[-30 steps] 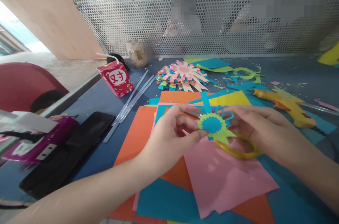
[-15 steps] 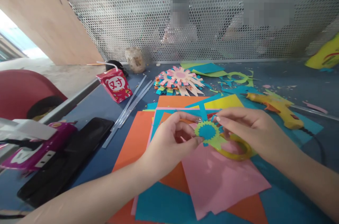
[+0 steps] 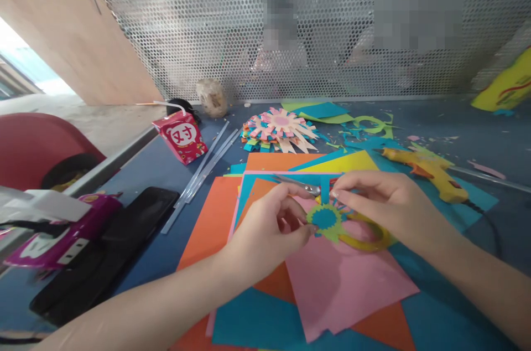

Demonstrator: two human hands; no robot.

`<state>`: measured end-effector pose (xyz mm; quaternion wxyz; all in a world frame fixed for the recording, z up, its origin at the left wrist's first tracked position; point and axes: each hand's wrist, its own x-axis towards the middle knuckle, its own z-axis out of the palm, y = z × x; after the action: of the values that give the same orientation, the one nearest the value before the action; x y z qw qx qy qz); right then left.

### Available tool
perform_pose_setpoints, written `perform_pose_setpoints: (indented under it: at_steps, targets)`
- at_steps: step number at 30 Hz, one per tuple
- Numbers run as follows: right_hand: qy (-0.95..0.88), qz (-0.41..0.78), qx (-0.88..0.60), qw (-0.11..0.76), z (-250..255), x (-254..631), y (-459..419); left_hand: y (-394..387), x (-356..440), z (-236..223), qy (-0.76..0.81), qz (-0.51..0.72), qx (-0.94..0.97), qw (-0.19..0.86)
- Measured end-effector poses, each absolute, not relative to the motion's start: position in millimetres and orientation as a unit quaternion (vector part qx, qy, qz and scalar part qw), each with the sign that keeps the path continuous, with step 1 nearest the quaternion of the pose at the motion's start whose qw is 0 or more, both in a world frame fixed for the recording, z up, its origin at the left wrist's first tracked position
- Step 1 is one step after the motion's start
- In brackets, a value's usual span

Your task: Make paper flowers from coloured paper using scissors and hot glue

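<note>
Left grip (image 3: 265, 229) pinches the rosette (image 3: 323, 218) mid-frame, right grip (image 3: 375, 196) pinching its fringe (image 3: 338, 205)! Blue counter (image 3: 135, 168) spreads underneath, mesh (image 3: 199, 24) spanning the frame's top.

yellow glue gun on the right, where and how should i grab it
Best by the handle, I'd say, with the right hand coming from the near side. The yellow glue gun lies on its side, handle angled back toward the person, nozzle pointing left. Keep fingers off the nozzle, which may be hot.
</note>
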<state>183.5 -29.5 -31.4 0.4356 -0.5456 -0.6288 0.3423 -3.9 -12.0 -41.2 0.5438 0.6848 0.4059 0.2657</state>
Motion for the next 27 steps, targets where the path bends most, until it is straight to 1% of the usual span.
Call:
perform_pose_setpoints:
  at_steps: [2,8,16,18,19,20,22,24,25,26,27]
  targets:
    - [-0.633,0.345,-0.539,0.435,-31,185,-29,-12,-5,-42,0.403,0.267,0.699,0.528]
    - [-0.669,0.344,-0.530,0.390,-32,192,-25,-12,-6,-44,0.404,0.270,0.723,0.491]
    - [-0.652,0.344,-0.547,0.396,-35,194,-22,-13,-4,-44,0.403,0.273,0.736,0.470]
    - [-0.645,0.342,-0.547,0.410,-34,191,-24,-12,-5,-44,0.406,0.272,0.751,0.444]
    - [-0.642,0.333,-0.549,0.419,-34,190,-25,-12,-6,-43,0.407,0.273,0.769,0.410]
    - [-0.647,0.309,-0.556,0.421,-33,189,-25,-11,-8,-42,0.402,0.279,0.797,0.353]
    - [-0.665,0.217,-0.583,0.413,-30,190,-25,-9,-14,-40,0.359,0.297,0.865,0.185]
    - [-0.674,0.083,-0.631,0.375,-25,199,-22,-5,-20,-36,0.278,0.319,0.906,-0.002]
    - [-0.665,0.023,-0.660,0.349,-22,207,-19,-4,-24,-33,0.237,0.330,0.911,-0.078]
    - [-0.646,-0.035,-0.695,0.314,-19,217,-16,-3,-27,-31,0.203,0.338,0.909,-0.135]
    - [-0.624,-0.063,-0.727,0.281,-15,228,-12,-2,-29,-28,0.178,0.346,0.904,-0.179]
